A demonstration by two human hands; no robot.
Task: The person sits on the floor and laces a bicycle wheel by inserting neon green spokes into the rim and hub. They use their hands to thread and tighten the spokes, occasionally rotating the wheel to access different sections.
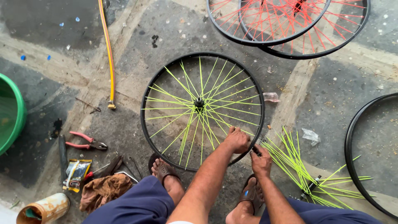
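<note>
In the head view, a black bicycle wheel rim laced with neon-yellow spokes (202,110) lies flat on the stained concrete floor (137,45), directly in front of the person's sandalled feet. The left hand (236,140) is clenched over the rim's near-right edge, fingers curled around a spoke end there. The right hand (260,161) sits just outside the rim, pinched shut on a small dark tool (256,151) pressed against the rim's edge. A loose bundle of neon-yellow spokes (298,164) lies fanned on the floor just right of the hands. Two black rims with red spokes (290,25) overlap at the top, well apart. Red-handled pliers (86,141) lie to the left, near a brown rag (103,190), a rusty tin can (43,208) and a green plastic tub (12,112).
</note>
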